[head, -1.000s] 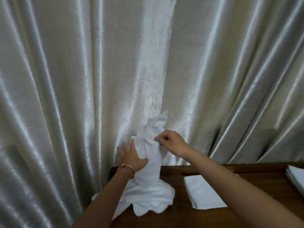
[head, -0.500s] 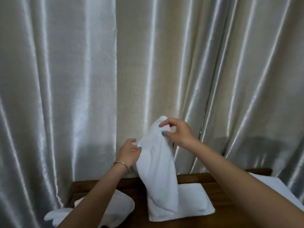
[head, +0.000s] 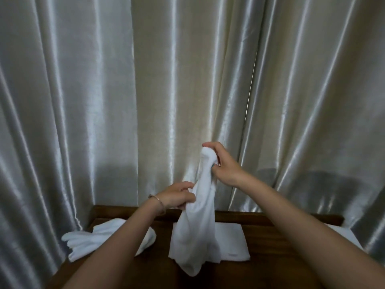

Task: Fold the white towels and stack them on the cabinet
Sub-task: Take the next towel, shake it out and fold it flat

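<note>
Left hand [head: 177,195] pinching the hanging towel [head: 198,226] at mid-height; right hand [head: 224,165] gripping its bunched top, higher up. Towel dangling above the cabinet [head: 270,232], over a folded towel [head: 233,243]. Loose pile [head: 83,240] lying left. Step looks like shaking out. Next: finding corners, spreading flat. Curtain [head: 187,80] hanging behind.

**Room on the cabinet top**

Bare wood lies open between the loose towel heap [head: 83,243] at the left and the folded towel [head: 233,245] in the middle, and again to its right. The curtain [head: 187,90] closes off the back of the cabinet [head: 270,230]. A hanging towel [head: 198,226] drapes over the middle.
</note>
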Demonstrator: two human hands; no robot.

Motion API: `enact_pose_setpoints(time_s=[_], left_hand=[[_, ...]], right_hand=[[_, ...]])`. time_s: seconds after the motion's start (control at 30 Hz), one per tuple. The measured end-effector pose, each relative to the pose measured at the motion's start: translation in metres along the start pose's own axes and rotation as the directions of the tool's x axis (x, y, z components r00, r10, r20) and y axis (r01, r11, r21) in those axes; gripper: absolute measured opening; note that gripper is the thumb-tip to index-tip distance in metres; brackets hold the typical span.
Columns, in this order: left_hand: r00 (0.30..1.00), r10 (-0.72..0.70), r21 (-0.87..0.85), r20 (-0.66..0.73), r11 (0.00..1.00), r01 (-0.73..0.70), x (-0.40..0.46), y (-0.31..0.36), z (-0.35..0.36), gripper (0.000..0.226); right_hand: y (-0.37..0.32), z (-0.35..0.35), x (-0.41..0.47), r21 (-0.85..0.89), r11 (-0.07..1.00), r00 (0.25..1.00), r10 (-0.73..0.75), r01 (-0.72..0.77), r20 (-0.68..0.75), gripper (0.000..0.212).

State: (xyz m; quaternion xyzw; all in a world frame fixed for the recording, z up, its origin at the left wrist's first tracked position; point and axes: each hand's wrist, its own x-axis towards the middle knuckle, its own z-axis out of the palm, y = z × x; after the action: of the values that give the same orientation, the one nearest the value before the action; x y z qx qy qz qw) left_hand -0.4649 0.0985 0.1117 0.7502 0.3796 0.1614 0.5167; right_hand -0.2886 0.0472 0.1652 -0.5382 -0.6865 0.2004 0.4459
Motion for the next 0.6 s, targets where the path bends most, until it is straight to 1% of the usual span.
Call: enact_pose_setpoints(time_s=[0.07, 0.13, 0.17, 0.23, 0.27, 0.33, 0.4, 0.47, 0.53, 0.57, 0.6], left_hand=[[1.0, 0.018, 0.051, -0.004, 0.999, -0.017, 0.002, 0.003, 0.0, 0.029], [0.998, 0.046, 0.12, -0.042, 0.992, -0.041, 0.005, 0.008, 0.0, 0.009], [0.995, 0.071, 0.171, -0.065, 0.984, -0.059, 0.006, 0.01, 0.0, 0.009], [0.98, 0.152, 0.293, -0.13, 0.95, -0.109, 0.012, 0.01, -0.002, 0.018], [0.97, 0.189, 0.344, -0.154, 0.93, -0.127, 0.014, 0.01, -0.004, 0.019], [0.96, 0.229, 0.386, -0.159, 0.91, -0.153, 0.017, 0.011, -0.006, 0.018], [0.964, 0.231, 0.356, -0.134, 0.919, -0.17, 0.018, 0.015, -0.006, 0.018], [0.966, 0.233, 0.333, -0.115, 0.925, -0.183, 0.018, 0.017, -0.003, 0.024], [0.974, 0.215, 0.367, -0.076, 0.914, -0.174, 0.018, 0.017, 0.0, 0.024], [0.981, 0.189, 0.384, -0.052, 0.91, -0.155, 0.019, 0.015, 0.001, 0.022], [0.988, 0.153, 0.383, -0.027, 0.915, -0.131, 0.019, 0.012, 0.001, 0.024]], right_hand=[[0.0, -0.005, -0.002, 0.032, 0.999, 1.0, 0.028, -0.028, 0.006, 0.064], [-0.001, -0.012, -0.003, 0.096, 0.993, 0.997, 0.07, -0.071, 0.011, 0.065], [-0.001, -0.015, -0.003, 0.124, 0.989, 0.996, 0.085, -0.086, 0.011, 0.064], [0.002, -0.021, -0.004, 0.129, 0.986, 0.994, 0.107, -0.106, -0.003, 0.06], [0.005, -0.024, -0.005, 0.109, 0.988, 0.993, 0.112, -0.109, -0.022, 0.059], [0.012, -0.031, -0.006, 0.046, 0.992, 0.991, 0.119, -0.116, -0.069, 0.057], [0.021, -0.037, -0.008, 0.016, 0.989, 0.983, 0.151, -0.15, -0.107, 0.054], [0.028, -0.043, -0.012, -0.013, 0.978, 0.973, 0.205, -0.207, -0.108, 0.048], [0.034, -0.048, -0.017, -0.05, 0.972, 0.967, 0.219, -0.227, -0.133, 0.032], [0.037, -0.05, -0.02, -0.041, 0.975, 0.964, 0.208, -0.217, -0.167, 0.022], [0.038, -0.052, -0.022, -0.023, 0.979, 0.96, 0.193, -0.202, -0.205, 0.015]])
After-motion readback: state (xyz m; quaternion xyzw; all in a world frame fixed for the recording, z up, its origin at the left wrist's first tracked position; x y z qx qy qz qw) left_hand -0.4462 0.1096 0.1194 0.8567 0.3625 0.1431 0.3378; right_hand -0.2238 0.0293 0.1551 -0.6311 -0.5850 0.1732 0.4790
